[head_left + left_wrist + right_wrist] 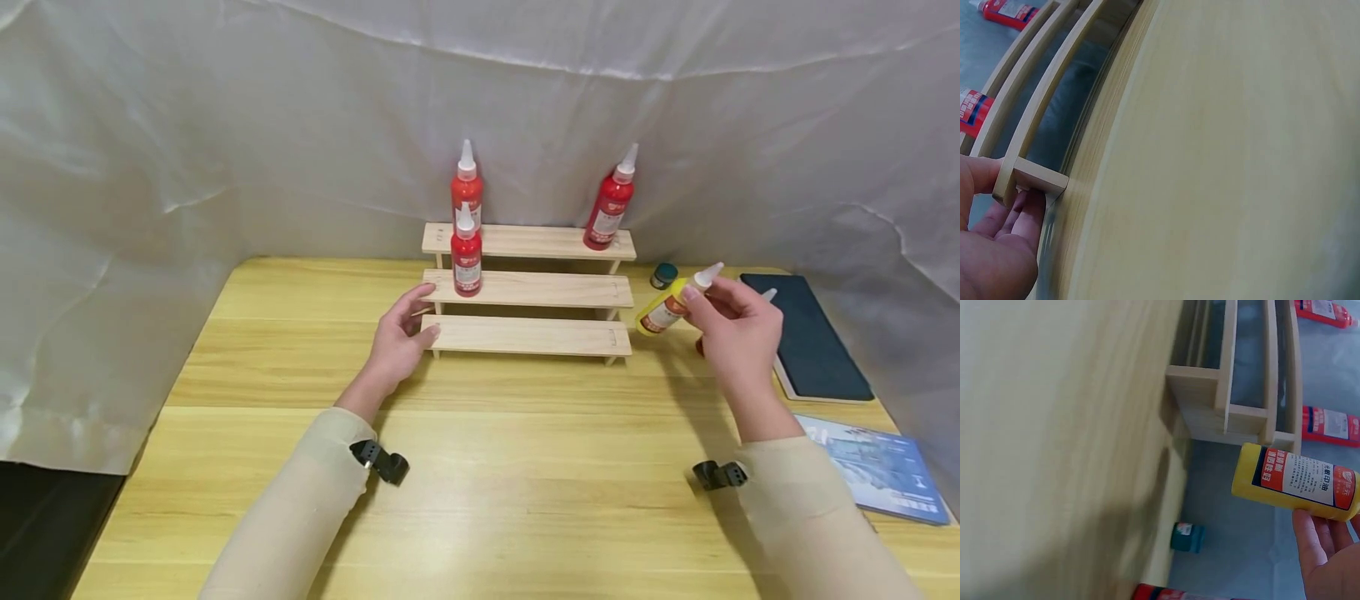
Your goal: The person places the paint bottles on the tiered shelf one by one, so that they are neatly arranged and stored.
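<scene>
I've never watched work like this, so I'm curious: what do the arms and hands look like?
They're a person's. The left hand and right hand are gloveless. The left sleeve and right sleeve are plain cream. Small black wrist cameras with rounded ends sit by the cuffs; no cables show.

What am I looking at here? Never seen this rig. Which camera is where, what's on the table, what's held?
No robot: these are a person's bare hands, with a black camera on each wrist. The wide picture comes from a head-worn camera looking forward and down; the two tilted close-ups come from the left and right wrists.

On the table stands a three-tier wooden rack carrying three red bottles. To its right are a small dark green jar, a dark-covered book, a blue booklet and another red bottle, partly hidden.

The left hand grips the rack's left end. The right hand holds a yellow bottle, tilted.
</scene>
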A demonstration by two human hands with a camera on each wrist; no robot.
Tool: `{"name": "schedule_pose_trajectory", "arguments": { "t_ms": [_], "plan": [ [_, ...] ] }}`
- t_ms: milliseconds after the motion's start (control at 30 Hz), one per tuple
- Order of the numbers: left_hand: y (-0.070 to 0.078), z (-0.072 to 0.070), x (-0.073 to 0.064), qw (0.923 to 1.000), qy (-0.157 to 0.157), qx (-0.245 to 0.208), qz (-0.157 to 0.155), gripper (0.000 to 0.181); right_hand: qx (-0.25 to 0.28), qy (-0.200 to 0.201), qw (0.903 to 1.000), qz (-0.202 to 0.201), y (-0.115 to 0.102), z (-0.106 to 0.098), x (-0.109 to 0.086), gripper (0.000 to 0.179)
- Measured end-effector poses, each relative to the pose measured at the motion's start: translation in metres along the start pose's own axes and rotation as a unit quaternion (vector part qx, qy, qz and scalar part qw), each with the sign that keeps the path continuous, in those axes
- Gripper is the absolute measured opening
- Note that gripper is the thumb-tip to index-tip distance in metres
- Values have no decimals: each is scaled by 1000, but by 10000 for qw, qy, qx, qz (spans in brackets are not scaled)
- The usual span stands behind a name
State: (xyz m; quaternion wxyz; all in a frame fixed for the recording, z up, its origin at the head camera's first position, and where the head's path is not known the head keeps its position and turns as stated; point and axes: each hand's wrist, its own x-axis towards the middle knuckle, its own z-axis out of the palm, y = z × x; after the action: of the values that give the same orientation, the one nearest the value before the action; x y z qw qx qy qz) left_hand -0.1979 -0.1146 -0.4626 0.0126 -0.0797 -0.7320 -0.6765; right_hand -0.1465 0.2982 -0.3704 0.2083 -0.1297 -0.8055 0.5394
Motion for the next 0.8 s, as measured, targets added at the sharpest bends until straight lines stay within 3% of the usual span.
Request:
{"name": "schedule_pose_trajectory", "arguments": {
  "t_ms": [100,300,633,800],
  "plan": [
    [1,0,0,10000,-24,9,40,64,239,7,9997,-67,-8,3,3,39],
    [1,-1,1,10000,-21,50,45,63,210,27,9996,-196,-25,7,8,39],
    [4,-1,0,10000,-49,-64,-27,64,720,-224,9966,-342,-47,23,15,39],
    [16,0,-3,9999,-100,-41,-66,63,613,-436,9963,-409,-54,34,19,39]
  ]
}}
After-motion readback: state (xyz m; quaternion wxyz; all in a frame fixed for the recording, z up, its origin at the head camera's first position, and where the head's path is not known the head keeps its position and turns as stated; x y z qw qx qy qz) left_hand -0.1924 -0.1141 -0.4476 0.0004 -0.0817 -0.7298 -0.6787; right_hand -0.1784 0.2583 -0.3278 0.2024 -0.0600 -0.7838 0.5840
